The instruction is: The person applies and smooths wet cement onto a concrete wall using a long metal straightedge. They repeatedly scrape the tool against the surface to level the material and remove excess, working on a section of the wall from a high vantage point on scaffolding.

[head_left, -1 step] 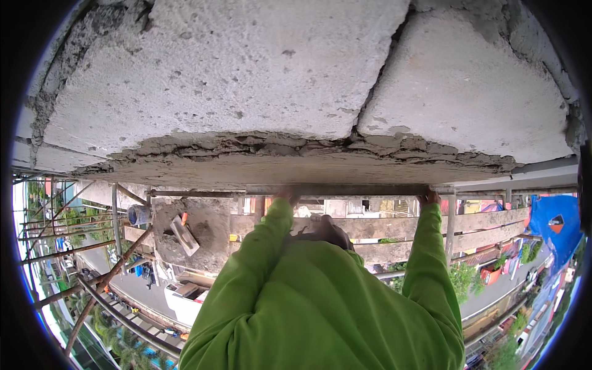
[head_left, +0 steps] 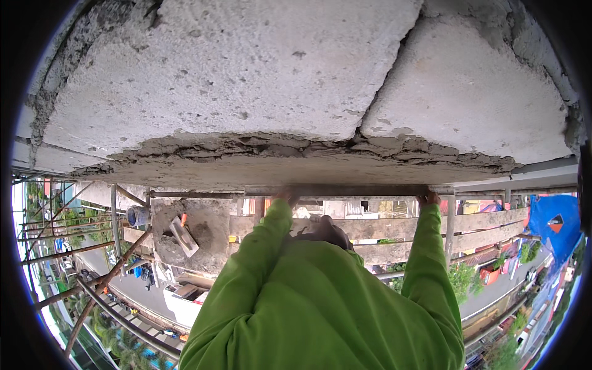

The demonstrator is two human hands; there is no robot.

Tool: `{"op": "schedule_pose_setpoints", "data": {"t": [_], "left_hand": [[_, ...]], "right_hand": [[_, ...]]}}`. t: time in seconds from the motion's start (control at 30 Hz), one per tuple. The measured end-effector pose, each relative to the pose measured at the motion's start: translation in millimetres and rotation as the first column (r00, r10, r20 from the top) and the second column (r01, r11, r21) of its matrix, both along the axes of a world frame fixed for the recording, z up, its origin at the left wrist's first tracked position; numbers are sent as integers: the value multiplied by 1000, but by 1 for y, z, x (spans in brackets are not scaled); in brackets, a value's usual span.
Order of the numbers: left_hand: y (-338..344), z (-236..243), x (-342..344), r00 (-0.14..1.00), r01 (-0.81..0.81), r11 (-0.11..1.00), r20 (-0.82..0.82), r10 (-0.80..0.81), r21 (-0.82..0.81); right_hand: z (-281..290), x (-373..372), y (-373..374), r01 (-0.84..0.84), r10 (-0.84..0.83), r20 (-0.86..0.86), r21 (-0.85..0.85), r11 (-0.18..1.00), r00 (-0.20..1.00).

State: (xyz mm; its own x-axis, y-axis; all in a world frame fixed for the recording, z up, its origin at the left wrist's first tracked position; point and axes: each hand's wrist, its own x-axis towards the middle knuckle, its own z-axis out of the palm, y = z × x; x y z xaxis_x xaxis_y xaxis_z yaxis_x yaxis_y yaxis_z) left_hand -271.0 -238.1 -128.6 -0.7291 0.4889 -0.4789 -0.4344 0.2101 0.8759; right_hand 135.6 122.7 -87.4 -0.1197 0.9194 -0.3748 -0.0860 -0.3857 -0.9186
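1. Very little moves since the earlier frame: the crack (head_left: 390,77) in the wall (head_left: 246,74) sits slightly farther right in view, while both hands and the bar keep their places.
2. Grip: the left hand (head_left: 286,197) and right hand (head_left: 430,197) meet the long bar (head_left: 361,190) well apart. Whether the fingers close around it or only press against it cannot be told.
3. Bar position: it lies roughly horizontal along the lower edge of the mortar band (head_left: 296,172), apparently touching it.
4. Handling (judgement): apply equal pressure through both hands so that neither end digs in. Keep the edge flat to the surface and move both arms together; the wide hand spacing should help to resist twisting.
5. Hidden: the bar's contact face is not visible, and the fingertips are too small to make out. The dark form (head_left: 327,230) beyond the collar of the green shirt (head_left: 333,302) cannot be identified.
6. Surroundings: a trowel (head_left: 184,237) lies on a stained board (head_left: 213,253) to the left, near a bucket (head_left: 138,215). Planks (head_left: 394,229) run below the bar. The fisheye rim cuts off the blue tarp (head_left: 546,216) at right.
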Motion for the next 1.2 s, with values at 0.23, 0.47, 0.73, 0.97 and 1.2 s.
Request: {"op": "schedule_pose_setpoints", "data": {"t": [0.23, 0.47, 0.73, 0.97, 1.2], "left_hand": [[-32, 15, -29, 910, 163, 981, -369, -191, -107], [-67, 38, -70, 958, -7, 1000, -287, 6, -3], [-78, 151, -101, 912, -364, 925, 247, 328, 111], [-103, 201, -144, 817, -453, 892, 401, 414, 2], [-125, 277, -167, 843, -500, 865, 245, 478, 32]], "right_hand": [[16, -15, -33, -122, 28, 250, 373, 920, 968], [83, -80, -87, -278, -39, 492, 554, 785, 870], [174, -145, -141, -593, -74, 847, 429, 681, 527], [162, -163, -153, -69, -22, 260, 337, 939, 965], [180, -200, -193, -273, 58, 349, 608, 746, 935]]}}
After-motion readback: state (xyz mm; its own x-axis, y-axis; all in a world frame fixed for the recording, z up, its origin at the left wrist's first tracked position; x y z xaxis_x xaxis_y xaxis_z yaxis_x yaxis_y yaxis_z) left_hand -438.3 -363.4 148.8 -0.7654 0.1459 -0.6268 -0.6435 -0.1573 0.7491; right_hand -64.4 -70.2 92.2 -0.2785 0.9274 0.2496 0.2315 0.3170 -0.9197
